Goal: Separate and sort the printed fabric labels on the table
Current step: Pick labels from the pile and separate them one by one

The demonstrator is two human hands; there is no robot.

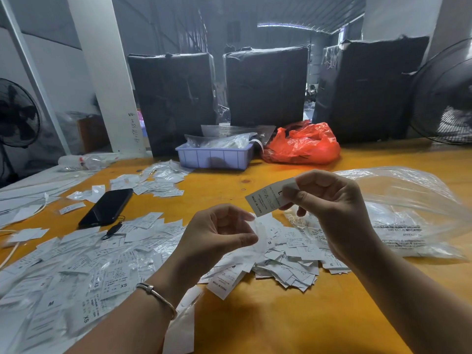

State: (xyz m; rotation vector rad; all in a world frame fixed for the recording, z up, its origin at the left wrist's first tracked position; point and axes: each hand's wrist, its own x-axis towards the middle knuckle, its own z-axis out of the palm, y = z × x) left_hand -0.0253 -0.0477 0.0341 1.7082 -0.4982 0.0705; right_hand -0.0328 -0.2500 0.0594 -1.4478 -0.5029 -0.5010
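Observation:
My right hand [329, 208] pinches a white printed label [265, 199] marked L and "MADE IN CHINA", held up above the table. My left hand [217, 233] is raised just below and left of it, fingers curled, pinching a thin clear plastic sleeve [259, 236] that hangs blurred from the fingertips. A heap of loose white labels [293, 254] lies on the yellow table [281, 323] under both hands. More labels in clear sleeves [76, 272], marked XS and M, spread over the left of the table.
A black phone [107, 206] lies left of centre. A lilac tray [213, 155] of bagged labels and a red plastic bag [304, 145] stand at the back. A large clear bag [408, 215] lies at the right. Black wrapped boxes [265, 88] and fans border the table.

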